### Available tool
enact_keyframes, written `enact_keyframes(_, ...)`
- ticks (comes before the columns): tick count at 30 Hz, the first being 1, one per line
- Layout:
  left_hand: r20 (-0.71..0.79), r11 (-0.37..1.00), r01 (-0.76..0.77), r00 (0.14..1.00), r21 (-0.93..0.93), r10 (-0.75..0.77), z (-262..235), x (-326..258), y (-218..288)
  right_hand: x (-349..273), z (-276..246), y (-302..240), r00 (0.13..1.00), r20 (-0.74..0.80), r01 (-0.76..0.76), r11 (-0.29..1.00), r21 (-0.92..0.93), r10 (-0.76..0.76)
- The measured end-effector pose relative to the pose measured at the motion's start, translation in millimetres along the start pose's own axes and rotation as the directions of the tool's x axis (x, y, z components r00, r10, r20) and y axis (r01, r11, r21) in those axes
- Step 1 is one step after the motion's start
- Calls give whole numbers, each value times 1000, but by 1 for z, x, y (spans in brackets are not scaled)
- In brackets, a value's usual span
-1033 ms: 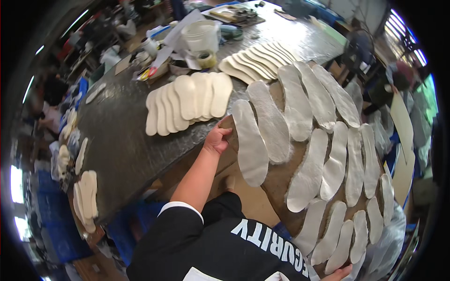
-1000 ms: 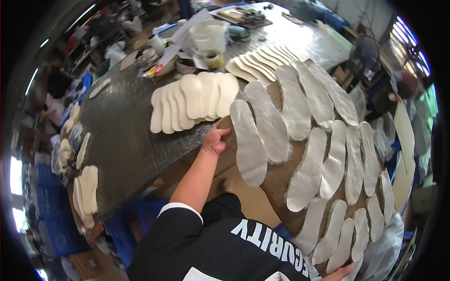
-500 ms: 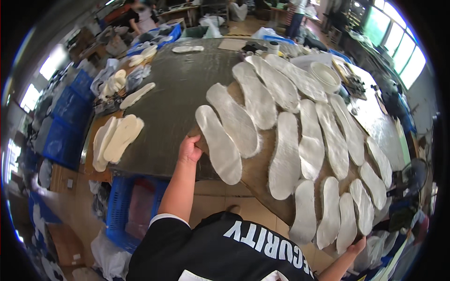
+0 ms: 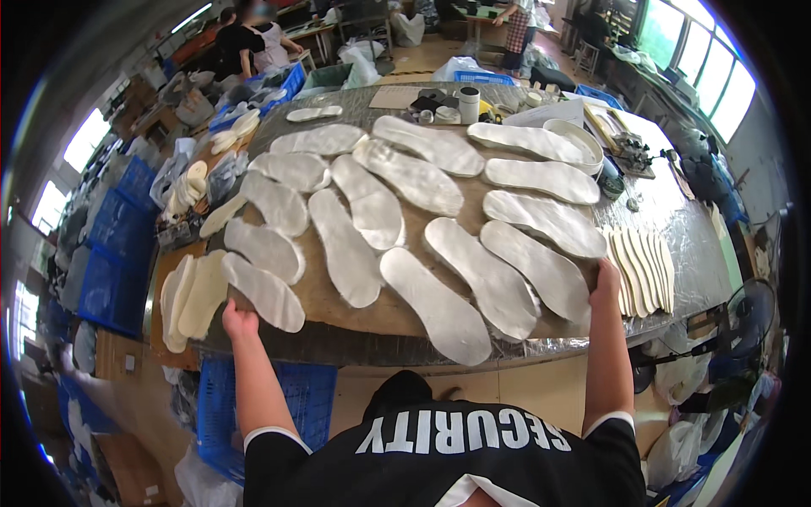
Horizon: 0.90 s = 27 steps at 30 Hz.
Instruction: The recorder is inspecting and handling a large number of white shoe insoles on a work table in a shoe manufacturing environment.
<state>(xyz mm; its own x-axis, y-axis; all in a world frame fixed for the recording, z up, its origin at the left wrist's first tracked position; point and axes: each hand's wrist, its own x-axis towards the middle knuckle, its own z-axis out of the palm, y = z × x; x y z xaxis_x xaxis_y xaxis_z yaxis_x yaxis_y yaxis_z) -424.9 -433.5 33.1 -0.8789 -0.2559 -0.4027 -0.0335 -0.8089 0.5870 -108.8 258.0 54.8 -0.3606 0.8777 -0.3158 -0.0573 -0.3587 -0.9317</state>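
Note:
A wide brown board (image 4: pixel 321 296) lies level over the table in front of me, and I cannot tell whether it touches the tabletop. Spread across it are several pale, fuzzy-edged shoe insoles (image 4: pixel 435 306), some overlapping. My left hand (image 4: pixel 240 321) is closed on the board's near left edge, beside a small insole. At the right edge, my right hand (image 4: pixel 605 283) grips the board next to the end of another insole. The fingers of both hands are partly hidden by the board and insoles.
Cream insoles (image 4: pixel 201 296) are stacked at the table's left edge; a row of others (image 4: pixel 638 270) lies right of the board. A white jar (image 4: pixel 469 106) and a round tub (image 4: pixel 583 139) stand beyond. Below left is a blue crate (image 4: pixel 308 393). People stand in the background.
The board has swung from a slant on my right to level in front of me over the table. Both hands kept hold; the right moved up and forward, the left moved leftward.

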Motion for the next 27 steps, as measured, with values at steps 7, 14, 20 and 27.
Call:
enact_keyframes(7,-27,999,0,1000,40,1,37,72,6,29,95,-1,1000,4,16,999,-38,-16)
enact_keyframes(14,38,972,199,978,125,-205,78,191,-6,40,153,39,989,-79,119,991,-62,-124)
enact_keyframes(20,18,932,313,947,182,-321,83,261,-21,18,208,57,984,-140,98,993,-69,-107)
enact_keyframes(27,-41,856,386,917,343,-397,104,296,-52,36,221,61,985,-116,111,985,-133,-127)
